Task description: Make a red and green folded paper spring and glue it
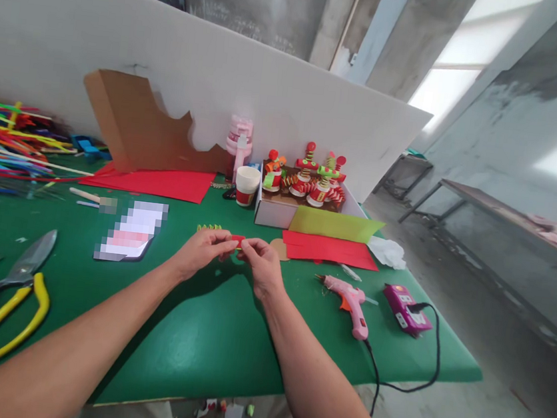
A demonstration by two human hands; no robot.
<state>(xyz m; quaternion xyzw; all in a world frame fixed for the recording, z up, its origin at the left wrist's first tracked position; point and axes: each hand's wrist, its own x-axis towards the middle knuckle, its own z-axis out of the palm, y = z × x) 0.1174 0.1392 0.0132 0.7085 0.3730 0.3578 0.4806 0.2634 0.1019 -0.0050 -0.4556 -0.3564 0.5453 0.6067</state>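
Between my two hands, over the middle of the green table, is a small red piece of paper (pixel 237 238). My left hand (pixel 206 250) pinches its left end with fingers and thumb. The fingers of my right hand (pixel 260 260) are closed on its right end. Much of the piece is hidden behind my fingertips. A yellow-green coiled strip (pixel 209 227) lies just beyond my left hand. Past my right hand a round tan disc (pixel 280 249) rests beside red paper sheets (pixel 331 250).
A pink glue gun (pixel 348 301) with a cord lies right, near a purple power block (pixel 406 309). Large scissors (pixel 11 299) and a phone (pixel 132 232) lie left. Behind stand a box (pixel 272 213) of small figures, paper cups (pixel 246 185) and a pink bottle (pixel 239 144).
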